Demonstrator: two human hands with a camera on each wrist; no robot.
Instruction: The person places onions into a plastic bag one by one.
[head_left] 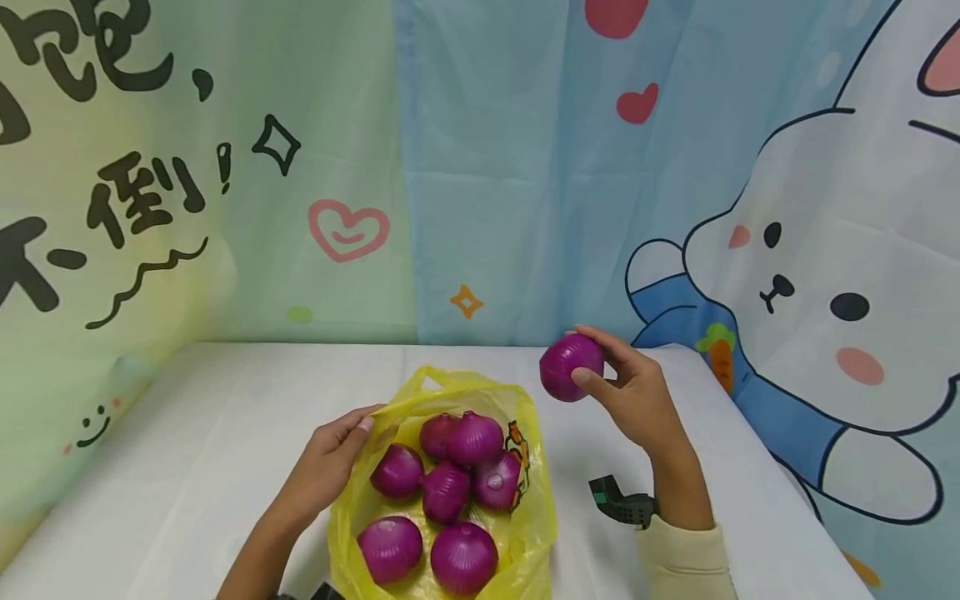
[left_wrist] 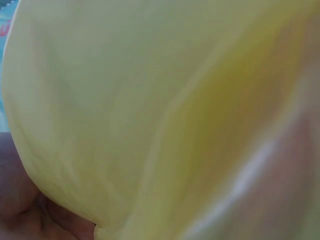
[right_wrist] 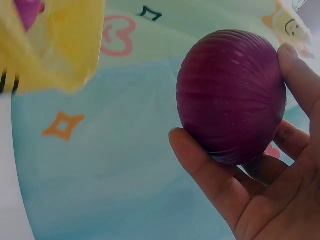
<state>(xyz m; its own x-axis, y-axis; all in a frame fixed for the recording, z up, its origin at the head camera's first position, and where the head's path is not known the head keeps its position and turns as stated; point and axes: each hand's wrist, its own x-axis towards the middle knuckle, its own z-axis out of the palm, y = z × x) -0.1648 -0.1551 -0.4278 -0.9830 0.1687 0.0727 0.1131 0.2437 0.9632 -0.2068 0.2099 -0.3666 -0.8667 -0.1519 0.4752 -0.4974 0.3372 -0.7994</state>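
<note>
A yellow plastic bag [head_left: 531,533] stands spread at the table's front middle, with several red onions [head_left: 462,557] lying inside. My left hand [head_left: 330,454] pinches the bag's left rim between thumb and fingers; in the left wrist view the yellow plastic [left_wrist: 100,110] covers most of the picture. To the right of the bag and above the table, my right hand [head_left: 630,392] grips one red onion [head_left: 566,367]. The right wrist view shows this red onion [right_wrist: 230,97] held between the thumb and fingertips, apart from the bag.
A white-covered table [head_left: 247,400] lies under the bag. Behind it hangs a printed curtain [head_left: 487,183] with hearts and a white rabbit. A black wrist camera [head_left: 622,504] sits on the right wrist, beside a beige sleeve [head_left: 682,558].
</note>
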